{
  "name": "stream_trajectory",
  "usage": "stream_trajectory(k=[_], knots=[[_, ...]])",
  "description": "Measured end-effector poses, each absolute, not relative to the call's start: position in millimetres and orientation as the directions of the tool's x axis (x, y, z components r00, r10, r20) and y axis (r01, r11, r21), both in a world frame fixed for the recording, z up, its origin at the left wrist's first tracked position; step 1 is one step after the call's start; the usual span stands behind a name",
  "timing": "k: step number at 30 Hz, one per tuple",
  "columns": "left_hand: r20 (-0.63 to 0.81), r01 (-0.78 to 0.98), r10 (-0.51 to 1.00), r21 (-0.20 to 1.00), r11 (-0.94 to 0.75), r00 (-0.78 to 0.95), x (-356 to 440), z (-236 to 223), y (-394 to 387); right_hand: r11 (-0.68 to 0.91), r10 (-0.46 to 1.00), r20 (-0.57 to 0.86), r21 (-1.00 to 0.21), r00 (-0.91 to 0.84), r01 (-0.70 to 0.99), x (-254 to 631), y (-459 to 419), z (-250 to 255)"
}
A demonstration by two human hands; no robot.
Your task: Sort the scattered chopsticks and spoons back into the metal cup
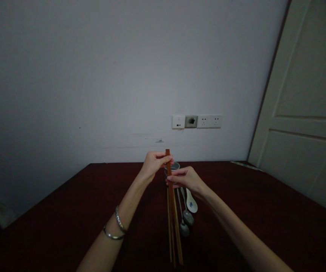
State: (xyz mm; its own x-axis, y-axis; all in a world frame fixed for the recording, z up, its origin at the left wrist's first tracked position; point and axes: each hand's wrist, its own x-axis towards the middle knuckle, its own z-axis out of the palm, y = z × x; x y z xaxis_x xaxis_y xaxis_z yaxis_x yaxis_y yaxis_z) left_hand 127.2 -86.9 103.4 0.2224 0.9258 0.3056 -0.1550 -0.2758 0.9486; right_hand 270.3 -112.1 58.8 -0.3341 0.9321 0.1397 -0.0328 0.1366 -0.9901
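Reddish-brown chopsticks point(171, 192) stand tilted over the table, gathered between my two hands. My left hand point(156, 163) pinches them close to their upper end. Just below, my right hand point(186, 179) closes its thumb and fingers on the same bundle. Lighter wooden chopsticks point(169, 226) reach toward me underneath; how many there are I cannot tell. Right of them lie two metal spoons, a long-handled one point(184, 229) and a broader one point(188, 217), and a white soup spoon point(191, 203) with a blue mark. Behind my hands, a round container point(175, 166) is mostly hidden.
The dark red table point(80, 219) meets a pale wall point(123, 75). Sockets and switch plates point(209, 121) are mounted low on the wall. A white panelled door point(307, 94) stands at the right, and a thin patterned strip point(245, 165) lies along the table's back right edge.
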Motion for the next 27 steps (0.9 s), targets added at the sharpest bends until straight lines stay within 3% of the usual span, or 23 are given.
stream_trajectory(k=[16,21,27], knots=[[0.262,-0.204,0.874,0.960,-0.193,0.408,113.8,101.3,-75.4,0.077,0.938,0.100,-0.994,-0.332,-0.084,268.3,-111.9,60.7],[0.231,-0.223,0.948,0.958,-0.182,0.219,93.6,77.5,-41.6,0.129,0.945,0.158,-0.984,-0.286,-0.120,274.8,-99.3,74.5],[-0.069,-0.174,0.997,0.982,0.072,0.023,76.1,14.2,1.6,0.324,0.917,0.346,-0.936,-0.197,-0.134,289.2,-54.9,126.9]])
